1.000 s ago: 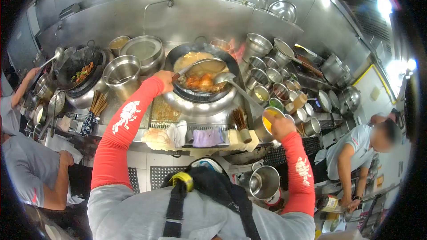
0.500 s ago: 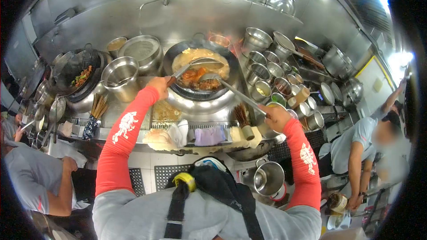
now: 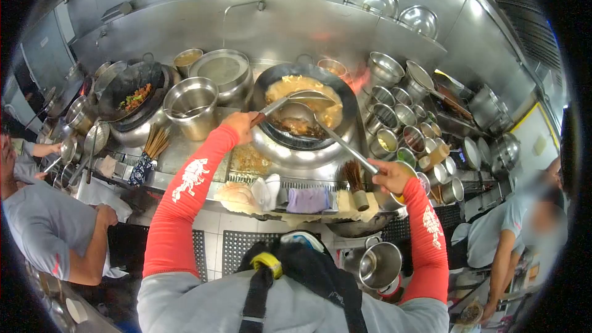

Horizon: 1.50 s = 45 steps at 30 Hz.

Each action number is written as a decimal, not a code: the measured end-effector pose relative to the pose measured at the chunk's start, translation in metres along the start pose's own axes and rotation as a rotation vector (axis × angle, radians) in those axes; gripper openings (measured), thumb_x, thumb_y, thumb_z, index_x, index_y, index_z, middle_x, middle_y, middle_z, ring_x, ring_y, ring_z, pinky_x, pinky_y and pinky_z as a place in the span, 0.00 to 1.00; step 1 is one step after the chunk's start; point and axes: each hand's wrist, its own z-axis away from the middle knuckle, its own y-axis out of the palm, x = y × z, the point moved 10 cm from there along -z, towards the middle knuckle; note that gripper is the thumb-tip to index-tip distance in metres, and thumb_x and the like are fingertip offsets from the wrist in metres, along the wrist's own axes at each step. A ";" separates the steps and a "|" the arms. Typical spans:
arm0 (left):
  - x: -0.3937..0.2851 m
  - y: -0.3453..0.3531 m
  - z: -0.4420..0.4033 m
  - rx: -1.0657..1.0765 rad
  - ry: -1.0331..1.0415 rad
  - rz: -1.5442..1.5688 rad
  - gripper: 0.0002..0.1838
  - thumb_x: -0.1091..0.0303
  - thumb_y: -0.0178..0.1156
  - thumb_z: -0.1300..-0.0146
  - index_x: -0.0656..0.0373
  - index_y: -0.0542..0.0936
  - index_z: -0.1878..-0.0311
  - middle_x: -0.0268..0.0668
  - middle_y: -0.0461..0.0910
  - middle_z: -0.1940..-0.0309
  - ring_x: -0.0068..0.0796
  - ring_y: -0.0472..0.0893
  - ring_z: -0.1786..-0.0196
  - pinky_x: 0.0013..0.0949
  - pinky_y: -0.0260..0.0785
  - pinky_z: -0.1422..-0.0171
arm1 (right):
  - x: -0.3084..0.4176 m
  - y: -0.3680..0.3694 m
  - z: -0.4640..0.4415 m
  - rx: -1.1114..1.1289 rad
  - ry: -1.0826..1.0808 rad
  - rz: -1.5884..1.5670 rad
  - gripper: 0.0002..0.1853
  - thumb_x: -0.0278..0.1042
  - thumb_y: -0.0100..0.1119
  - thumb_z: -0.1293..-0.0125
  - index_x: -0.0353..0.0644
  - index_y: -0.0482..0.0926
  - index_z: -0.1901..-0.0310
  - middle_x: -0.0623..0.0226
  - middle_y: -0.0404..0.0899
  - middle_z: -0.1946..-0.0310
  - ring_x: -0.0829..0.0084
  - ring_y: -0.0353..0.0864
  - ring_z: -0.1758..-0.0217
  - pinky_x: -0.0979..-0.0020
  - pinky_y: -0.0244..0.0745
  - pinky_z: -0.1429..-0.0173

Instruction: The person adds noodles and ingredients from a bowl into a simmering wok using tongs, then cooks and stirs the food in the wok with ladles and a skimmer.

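Note:
A large black wok (image 3: 350,102) sits on the stove, with cloudy brown liquid (image 3: 283,88) and darker pieces of food inside. My left hand (image 3: 242,126) is closed round the wooden handle of a wide-headed metal tool (image 3: 316,95) reaching over the wok; I cannot tell whether its head has holes. My right hand (image 3: 393,177) grips a long metal ladle (image 3: 345,143). The ladle's round bowl lies over the liquid, close beside the other tool's head.
Metal pots (image 3: 192,102) stand left of the wok. A second wok (image 3: 114,111) holds chopped food. Several metal containers (image 3: 386,140) crowd the right side. Folded cloths (image 3: 308,199) line the front edge. One person (image 3: 58,222) stands at left, another (image 3: 499,234) at right.
The view has shifted, so the stove appears farther right. The ladle bowl now lies nearer the other tool's head, and the orange-brown food between them shows less. Both hands keep their grips.

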 end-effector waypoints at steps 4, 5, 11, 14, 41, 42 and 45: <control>0.001 -0.010 -0.002 -0.035 -0.008 0.022 0.27 0.73 0.54 0.54 0.47 0.75 0.46 0.49 0.81 0.66 0.53 0.80 0.61 0.49 0.72 0.55 | -0.004 0.009 -0.012 -0.026 -0.069 0.010 0.32 0.28 0.58 0.39 0.50 0.65 0.32 0.72 0.74 0.74 0.83 0.70 0.81 0.77 0.67 0.77; 0.002 -0.013 -0.005 -0.039 -0.011 0.029 0.26 0.73 0.53 0.54 0.47 0.76 0.46 0.49 0.81 0.66 0.53 0.80 0.61 0.50 0.72 0.55 | -0.006 0.013 -0.012 -0.048 -0.032 -0.021 0.32 0.28 0.58 0.39 0.50 0.65 0.32 0.72 0.74 0.74 0.82 0.70 0.81 0.76 0.67 0.78; 0.008 -0.022 -0.020 -0.001 -0.015 0.009 0.26 0.75 0.52 0.53 0.44 0.76 0.47 0.49 0.81 0.65 0.53 0.80 0.60 0.49 0.72 0.53 | 0.004 0.061 -0.013 -0.082 0.084 -0.311 0.32 0.26 0.58 0.40 0.44 0.64 0.32 0.70 0.74 0.74 0.80 0.69 0.83 0.75 0.66 0.80; 0.019 -0.021 -0.029 -0.013 -0.019 -0.014 0.28 0.75 0.52 0.53 0.42 0.76 0.45 0.48 0.81 0.64 0.52 0.80 0.58 0.48 0.72 0.52 | 0.007 0.071 -0.030 -0.127 0.045 -0.335 0.30 0.26 0.56 0.40 0.41 0.65 0.33 0.69 0.75 0.74 0.79 0.69 0.84 0.74 0.65 0.82; 0.029 -0.037 -0.055 0.078 -0.039 -0.067 0.26 0.75 0.56 0.54 0.45 0.79 0.47 0.47 0.82 0.60 0.50 0.80 0.55 0.46 0.71 0.51 | 0.020 0.071 -0.071 0.061 0.146 -0.654 0.30 0.27 0.54 0.35 0.39 0.58 0.32 0.62 0.77 0.71 0.75 0.72 0.80 0.74 0.67 0.82; 0.030 -0.036 -0.055 0.075 -0.041 -0.066 0.26 0.74 0.56 0.54 0.45 0.79 0.47 0.46 0.82 0.60 0.49 0.80 0.55 0.46 0.71 0.51 | 0.021 0.070 -0.071 0.075 0.159 -0.716 0.29 0.28 0.54 0.35 0.39 0.60 0.33 0.62 0.77 0.71 0.76 0.72 0.80 0.75 0.67 0.82; 0.032 -0.033 -0.053 0.064 -0.044 -0.067 0.26 0.74 0.57 0.53 0.45 0.79 0.47 0.46 0.82 0.61 0.49 0.80 0.55 0.46 0.71 0.51 | 0.029 0.065 -0.063 0.104 0.182 -0.901 0.24 0.30 0.55 0.34 0.39 0.64 0.37 0.61 0.77 0.69 0.77 0.72 0.80 0.77 0.67 0.82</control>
